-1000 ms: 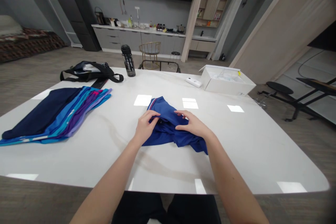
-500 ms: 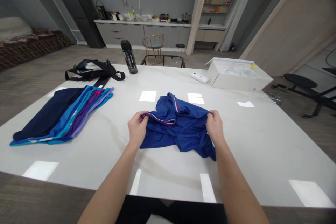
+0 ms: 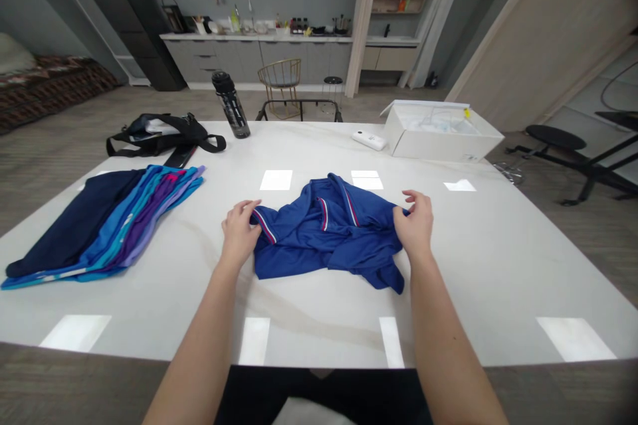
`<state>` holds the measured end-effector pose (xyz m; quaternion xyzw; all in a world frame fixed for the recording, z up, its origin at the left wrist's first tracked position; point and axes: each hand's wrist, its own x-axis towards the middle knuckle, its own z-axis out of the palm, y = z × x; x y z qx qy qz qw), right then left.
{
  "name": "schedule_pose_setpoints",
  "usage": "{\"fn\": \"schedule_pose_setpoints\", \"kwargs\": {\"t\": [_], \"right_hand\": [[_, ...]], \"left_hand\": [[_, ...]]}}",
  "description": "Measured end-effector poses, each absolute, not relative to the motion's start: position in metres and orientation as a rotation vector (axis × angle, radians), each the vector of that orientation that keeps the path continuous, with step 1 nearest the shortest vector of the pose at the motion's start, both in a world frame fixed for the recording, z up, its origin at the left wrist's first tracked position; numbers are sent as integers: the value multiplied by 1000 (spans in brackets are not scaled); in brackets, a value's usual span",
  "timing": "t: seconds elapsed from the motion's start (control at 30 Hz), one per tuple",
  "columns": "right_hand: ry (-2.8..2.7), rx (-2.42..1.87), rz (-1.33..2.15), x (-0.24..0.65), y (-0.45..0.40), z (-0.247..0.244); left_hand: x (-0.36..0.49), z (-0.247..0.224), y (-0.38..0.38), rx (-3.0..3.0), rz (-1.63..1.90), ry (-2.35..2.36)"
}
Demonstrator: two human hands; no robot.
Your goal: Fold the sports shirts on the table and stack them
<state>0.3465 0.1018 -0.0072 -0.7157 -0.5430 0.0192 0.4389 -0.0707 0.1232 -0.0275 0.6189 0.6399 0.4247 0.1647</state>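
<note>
A blue polo shirt (image 3: 343, 249) with red, white and navy striped trim lies rumpled on the white table in front of me. My left hand (image 3: 240, 229) is at its left end, thumb and fingers apart around a striped edge, touching the cloth. At the right end, my right hand (image 3: 416, 220) has its fingers spread, with the thumb against a corner of the shirt. Neither hand shows a firm grip. To the left lies a stack of folded clothes (image 3: 107, 219) in navy, blue, teal and purple.
A black bag (image 3: 162, 133) and a dark water bottle (image 3: 232, 109) stand at the table's far left. Toward the back right are an open white box (image 3: 438, 143) and a small white device (image 3: 369, 140). A chair (image 3: 299, 106) stands beyond the far edge.
Both hands have moved farther apart and their fingers have loosened from the pinch. The shirt is spread wider, and its striped trim lies differently. My view has shifted slightly to the right.
</note>
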Motion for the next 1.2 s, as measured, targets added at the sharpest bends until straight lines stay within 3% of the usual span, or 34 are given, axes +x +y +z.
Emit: {"fn": "schedule_pose_setpoints", "kwargs": {"t": [0.13, 0.27, 0.4, 0.6, 0.7, 0.8, 1.0, 1.2], "right_hand": [[-1835, -1681, 331, 326, 99, -9], [-1853, -1935, 333, 325, 105, -27], [-1898, -1925, 317, 333, 108, -35], [-1962, -1831, 439, 331, 107, -33], [-1789, -1805, 401, 327, 113, -31], [-1450, -1817, 413, 328, 121, -31], [-1098, -1854, 449, 343, 133, -39], [-1131, -1912, 517, 343, 131, -44]], "left_hand": [[-74, -29, 122, 1968, 883, 1809], [-76, -26, 125, 1414, 1157, 1518], [-75, -13, 127, 776, 1512, 1261], [-85, -16, 137, 517, 1518, 1366], [-91, -26, 137, 717, 1591, 1755], [-84, -21, 130, 1321, 1675, 2072], [-16, 8, 147, 2179, 1124, 1509], [69, -14, 232, 2033, 882, 1322]]}}
